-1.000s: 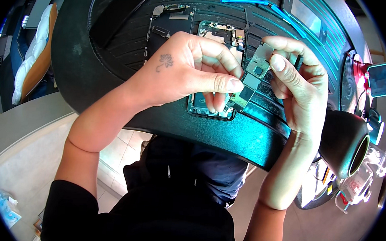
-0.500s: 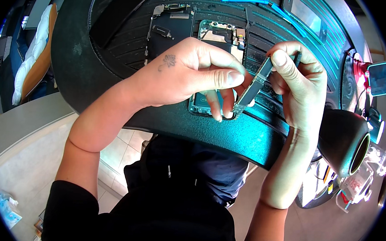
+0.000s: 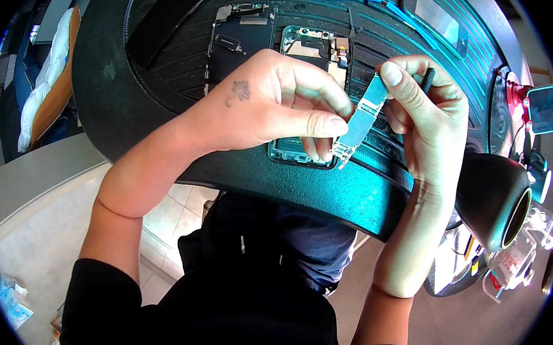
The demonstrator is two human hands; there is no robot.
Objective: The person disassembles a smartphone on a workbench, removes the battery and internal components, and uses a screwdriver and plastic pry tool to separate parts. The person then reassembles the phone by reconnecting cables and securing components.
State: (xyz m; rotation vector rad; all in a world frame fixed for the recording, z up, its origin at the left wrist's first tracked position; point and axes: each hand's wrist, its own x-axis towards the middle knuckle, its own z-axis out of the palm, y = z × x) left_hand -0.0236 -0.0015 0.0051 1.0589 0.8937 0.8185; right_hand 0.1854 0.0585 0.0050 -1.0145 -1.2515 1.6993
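Observation:
A narrow phone logic board [image 3: 361, 122] is held up slantwise above the table, its flat silvery shields facing up. My right hand [image 3: 431, 119] pinches the board's upper end between thumb and finger. A dark rod-like tool [image 3: 429, 78] also sticks out of the right hand's fingers; its kind is unclear. At the board's lower left edge, my left hand [image 3: 275, 102] closes thumb and fingers on it. Below the hands lies an opened phone housing [image 3: 323, 51], partly covered by the left hand. Left of it rests a detached phone screen [image 3: 254, 33], inner side up, partly hidden by the hand.
A dark phone [image 3: 170, 21] lies at the far left of the black ridged table [image 3: 110, 71]. Blue pry tools [image 3: 415, 27] and another phone [image 3: 433, 20] are at the back right. A black funnel-shaped nozzle [image 3: 492, 200] stands beside my right forearm.
The logic board has turned so that its broad face shows more fully. My left fingers have curled in closer against its edge. The right hand keeps its pinch.

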